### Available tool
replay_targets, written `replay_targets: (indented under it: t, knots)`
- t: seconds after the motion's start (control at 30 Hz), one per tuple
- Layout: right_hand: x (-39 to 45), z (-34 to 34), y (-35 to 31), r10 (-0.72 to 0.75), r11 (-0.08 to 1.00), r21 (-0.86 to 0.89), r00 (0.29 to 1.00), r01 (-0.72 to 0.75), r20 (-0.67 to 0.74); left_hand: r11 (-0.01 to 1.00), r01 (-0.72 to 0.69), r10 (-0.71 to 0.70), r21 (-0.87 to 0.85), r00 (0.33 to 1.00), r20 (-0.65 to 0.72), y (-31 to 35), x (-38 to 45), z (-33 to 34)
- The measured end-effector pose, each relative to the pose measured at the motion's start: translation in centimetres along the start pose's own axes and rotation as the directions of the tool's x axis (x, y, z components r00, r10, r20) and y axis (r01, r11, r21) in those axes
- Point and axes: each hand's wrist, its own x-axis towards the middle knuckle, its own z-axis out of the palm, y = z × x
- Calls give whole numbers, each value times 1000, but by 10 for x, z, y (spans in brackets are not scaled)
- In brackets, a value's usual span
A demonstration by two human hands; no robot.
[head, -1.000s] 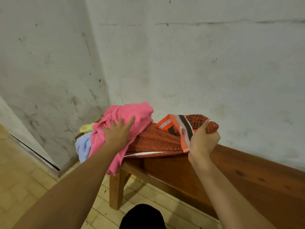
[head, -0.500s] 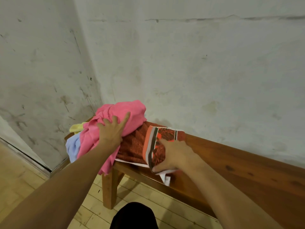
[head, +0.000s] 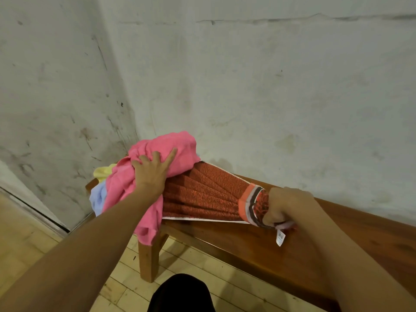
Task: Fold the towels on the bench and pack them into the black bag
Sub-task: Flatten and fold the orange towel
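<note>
- Towels lie heaped at the left end of the wooden bench [head: 292, 255], against the wall corner; none appears folded, and the black bag cannot be identified in this view.
- Rust-red patterned towel [head: 202, 194], with an orange and brown striped border, lies partly under the heap, stretched in taut pleats along the bench top toward the right.
- Right hand [head: 286, 206] is clenched round that towel's gathered striped end, near the front edge of the bench; a small white label [head: 280, 237] hangs below the fist.
- Left hand [head: 153, 170] presses on the pink towel [head: 144, 183] atop the heap, fingers spread and slightly dug into the cloth.
- Pale yellow towel [head: 102, 173] and light blue towel [head: 96, 198] show beneath the pink one, at the bench's left end.
- Step in hand, as judged: freeing the rust-red towel from under the pile while the pile is held down. The task stands at its beginning.
- Next move calls for a steady pull along the bench toward the right, with firm downward pressure kept on the heap, then spreading the towel flat on the free bench top for folding.
- Risk noted: the pink towel already overhangs the front edge, above the bench leg, and could be dragged to the floor.
</note>
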Motion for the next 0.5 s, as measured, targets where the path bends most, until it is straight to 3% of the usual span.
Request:
replay_targets:
  t: [0.13,0.27,0.4,0.5]
  knots:
    - [12,-3,51,121,992,-33,992,-122,-25,999,8,-10,-38,999,-49,-10,-3,10]
    - [9,-2,76,82,997,14,994,-81,-76,997,-35,32,-65,999,-42,-9,-2,19]
    - [11,11,50,-145,980,107,973,166,-177,1000,9,-9,-21,1000,13,-2,-6,12]
    - [6,19,27,-376,868,266,906,418,-196,1000,18,-18,-20,1000,9,1,-10,9]
